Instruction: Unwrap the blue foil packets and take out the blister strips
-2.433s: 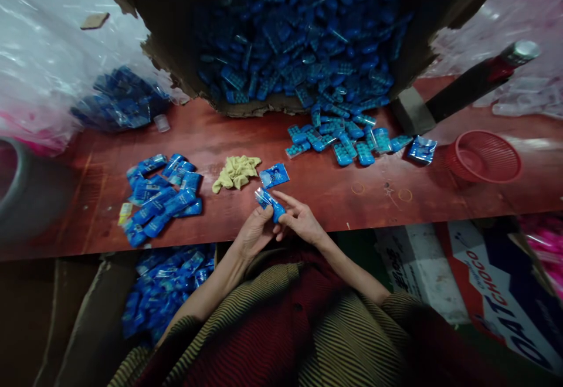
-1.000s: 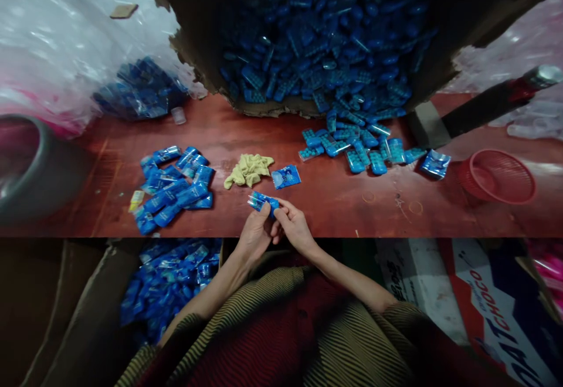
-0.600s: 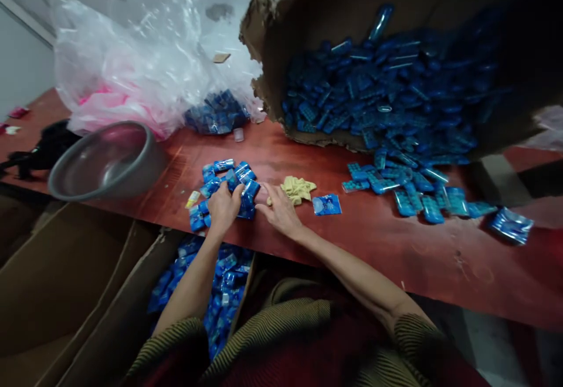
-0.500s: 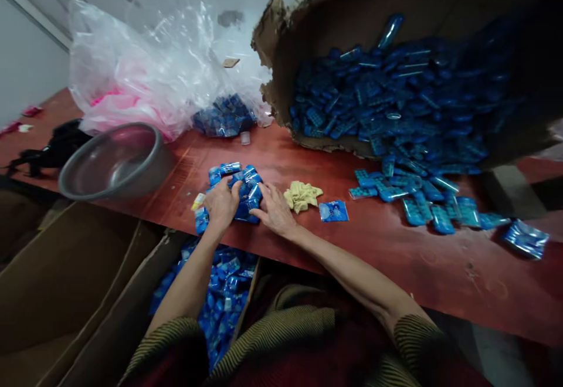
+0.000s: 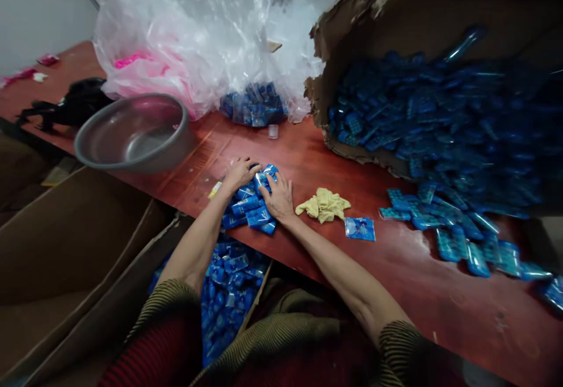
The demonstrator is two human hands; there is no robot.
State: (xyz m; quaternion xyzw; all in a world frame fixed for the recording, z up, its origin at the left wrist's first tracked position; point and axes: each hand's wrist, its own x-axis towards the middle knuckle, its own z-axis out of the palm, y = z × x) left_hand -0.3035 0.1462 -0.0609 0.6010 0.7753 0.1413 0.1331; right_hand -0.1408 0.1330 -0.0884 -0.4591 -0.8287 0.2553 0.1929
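Observation:
A small pile of blue packets (image 5: 246,205) lies at the front edge of the red table, above an open box. My left hand (image 5: 240,175) rests at the pile's far left side, fingers stretched over the packets. Along the far right side, my right hand (image 5: 279,196) lies with its fingers spread and touching the packets. Neither hand is closed around a packet. Some packets are partly hidden under the hands. Below the table edge, the cardboard box (image 5: 259,284) holds many similar blue packets.
A crumpled yellow cloth (image 5: 325,205) and a flat blue packet (image 5: 359,228) lie to the right. A torn carton (image 5: 319,53) spills blue-green packs (image 5: 457,223) onto the table. At left stand a grey basin (image 5: 132,132) and clear plastic bags (image 5: 193,41). A small clear cup (image 5: 273,132) sits behind.
My hands have moved to the pile's far side, and the packets have shifted toward the table's front edge, closer together. The camera view has turned left.

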